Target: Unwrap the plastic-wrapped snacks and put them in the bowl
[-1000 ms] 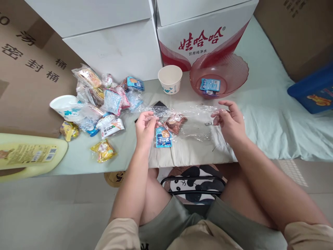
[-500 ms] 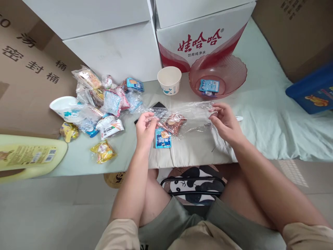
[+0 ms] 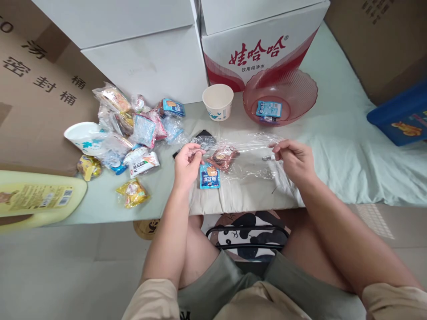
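Observation:
A clear plastic bag (image 3: 253, 153) is stretched between my two hands, just above the cloth. My left hand (image 3: 188, 162) pinches its left end, thumb against fingers. The right hand (image 3: 295, 160) is closed on the opposite end. A brown-red snack packet (image 3: 225, 158) shows through or beneath the film; I cannot tell which. Close to my left hand lies a small blue snack packet (image 3: 210, 176). Behind the bag a dark phone (image 3: 203, 134) is partly covered.
Beyond the bag stand a paper cup (image 3: 218, 102) and a pink ribbed bowl (image 3: 302, 100) holding a blue packet (image 3: 268, 109). Several wrapped snacks (image 3: 143, 129) are heaped at left, by a tipped paper cup (image 3: 85, 137). White boxes (image 3: 143, 66) line the back.
My right hand has turned, its fingers now folded over the bag's end, and shifted slightly right. The bag's upper edge is pulled straighter. My left hand stays nearly in place.

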Tool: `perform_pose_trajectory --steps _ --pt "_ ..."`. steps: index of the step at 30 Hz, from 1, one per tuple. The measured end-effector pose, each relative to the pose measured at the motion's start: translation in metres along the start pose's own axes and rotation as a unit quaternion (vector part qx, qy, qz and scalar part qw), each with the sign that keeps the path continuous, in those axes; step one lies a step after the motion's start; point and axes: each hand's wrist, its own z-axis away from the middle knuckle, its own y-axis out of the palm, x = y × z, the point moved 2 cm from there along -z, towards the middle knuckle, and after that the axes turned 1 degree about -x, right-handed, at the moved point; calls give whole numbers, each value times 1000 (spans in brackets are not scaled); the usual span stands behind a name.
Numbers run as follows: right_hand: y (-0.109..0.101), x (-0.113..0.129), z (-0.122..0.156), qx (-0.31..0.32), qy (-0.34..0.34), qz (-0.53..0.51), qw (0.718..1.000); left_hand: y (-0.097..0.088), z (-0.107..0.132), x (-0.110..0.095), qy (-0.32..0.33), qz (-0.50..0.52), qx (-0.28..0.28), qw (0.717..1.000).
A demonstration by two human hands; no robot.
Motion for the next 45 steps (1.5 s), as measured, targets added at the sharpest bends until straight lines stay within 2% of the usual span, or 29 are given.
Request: perform_pose_trajectory --steps 4,8,12,14,17,20,22,28,33,39,42,45 --pt "-1 -7 -1 50 8 -46 998 -2 -2 2 0 -4 -6 1000" --pt "2 -12 -3 125 18 31 991 -2 -4 3 0 -12 -12 1000" --pt "0 -15 -6 75 42 116 990 -3 -5 4 -5 -18 -21 1000" --pt "-1 -14 -6 53 69 78 993 -4 -5 4 -1 -26 -23 999" --pt "0 -8 -5 74 115 -2 991 -5 -5 5 15 -37 -27 999" --pt "2 -3 -4 98 150 -11 984 -5 -5 6 22 -36 -26 999" --pt "2 -4 -4 87 162 -10 983 -4 -5 7 21 -36 -24 999" --pt "2 -11 -4 80 129 17 988 -6 -5 5 18 -39 -23 999" --pt "-3 -1 -2 9 63 27 998 -5 -4 5 25 -44 -16 999" --pt "1 6 -1 75 76 75 991 -5 -4 4 24 -45 -20 999" --pt "1 2 -5 12 106 42 993 -5 -3 3 24 -39 -18 999" --pt "-1 -7 -9 -60 175 -65 981 -4 -3 4 29 -44 -13 999"
